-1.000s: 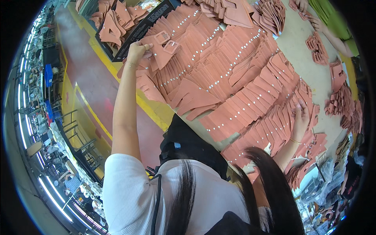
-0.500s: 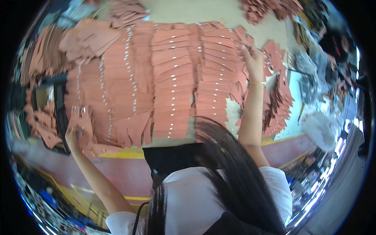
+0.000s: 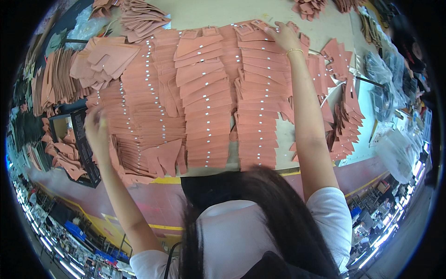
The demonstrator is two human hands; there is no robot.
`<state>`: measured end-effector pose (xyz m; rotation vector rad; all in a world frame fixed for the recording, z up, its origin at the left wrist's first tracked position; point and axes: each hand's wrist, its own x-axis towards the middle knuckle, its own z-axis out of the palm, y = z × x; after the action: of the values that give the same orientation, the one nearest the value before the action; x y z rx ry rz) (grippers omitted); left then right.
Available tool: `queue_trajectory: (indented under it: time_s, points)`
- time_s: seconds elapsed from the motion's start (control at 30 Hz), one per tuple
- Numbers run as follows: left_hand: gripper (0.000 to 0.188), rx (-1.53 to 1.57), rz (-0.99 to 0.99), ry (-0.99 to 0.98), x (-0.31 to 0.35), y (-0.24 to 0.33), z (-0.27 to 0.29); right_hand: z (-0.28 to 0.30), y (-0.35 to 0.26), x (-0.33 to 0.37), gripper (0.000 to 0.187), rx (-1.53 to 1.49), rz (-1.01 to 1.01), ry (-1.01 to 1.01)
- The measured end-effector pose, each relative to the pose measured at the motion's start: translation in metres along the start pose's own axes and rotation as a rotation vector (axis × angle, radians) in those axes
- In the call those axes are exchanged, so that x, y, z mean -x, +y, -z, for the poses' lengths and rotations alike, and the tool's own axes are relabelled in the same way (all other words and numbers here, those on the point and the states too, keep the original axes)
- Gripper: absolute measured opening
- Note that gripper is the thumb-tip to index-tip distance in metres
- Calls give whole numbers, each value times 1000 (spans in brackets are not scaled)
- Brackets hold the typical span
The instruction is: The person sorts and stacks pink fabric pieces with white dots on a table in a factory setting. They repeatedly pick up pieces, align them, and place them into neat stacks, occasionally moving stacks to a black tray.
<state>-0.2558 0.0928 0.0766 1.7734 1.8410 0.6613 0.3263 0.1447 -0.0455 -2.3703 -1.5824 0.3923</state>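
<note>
Overlapping rows of salmon-coloured cut pieces, leather-like, each marked with small white labels, spread across the table. My right hand reaches to the far end of the rightmost long row. Its fingers are apart beside a piece with a square cut-out, and whether they touch it is unclear. Over the left edge of the leftmost row is my left hand, its fingers smeared by motion. A forked loose piece lies across the near end of the rows.
A dark box holding loose salmon pieces stands at the left edge. Behind it are upright stacked pieces and a loose pile. More fanned pieces lie at right, with clear plastic bags beyond.
My left hand has moved away from the near-left pieces toward the far side. My right hand has shifted farther out and slightly left, to the far end of the row. The view has shifted slightly.
</note>
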Motion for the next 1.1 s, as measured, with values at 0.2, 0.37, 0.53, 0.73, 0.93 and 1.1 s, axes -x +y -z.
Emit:
queue_trajectory:
  time_s: [0.2, 0.37, 0.53, 0.73, 0.93, 1.1]
  points:
    - [30, 77, -149, -272, -49, 69, -93, 9, -43, 4, 75, 310, -108, -131]
    - [47, -184, -128, -368, -89, 113, -177, 11, -53, 7, 50, 381, -23, -34]
    - [50, -435, 26, -485, -104, 139, -219, 33, -74, -12, 26, 235, 278, 10]
    - [40, -362, -213, -202, -98, 136, -233, 28, -132, -15, 15, -905, 440, 59]
    - [34, 1006, 621, -518, -106, 135, -225, -37, -140, -7, 20, -1085, -184, -541]
    - [35, 1107, 569, -444, -92, 136, -235, -64, -127, 0, 26, -712, -83, -521]
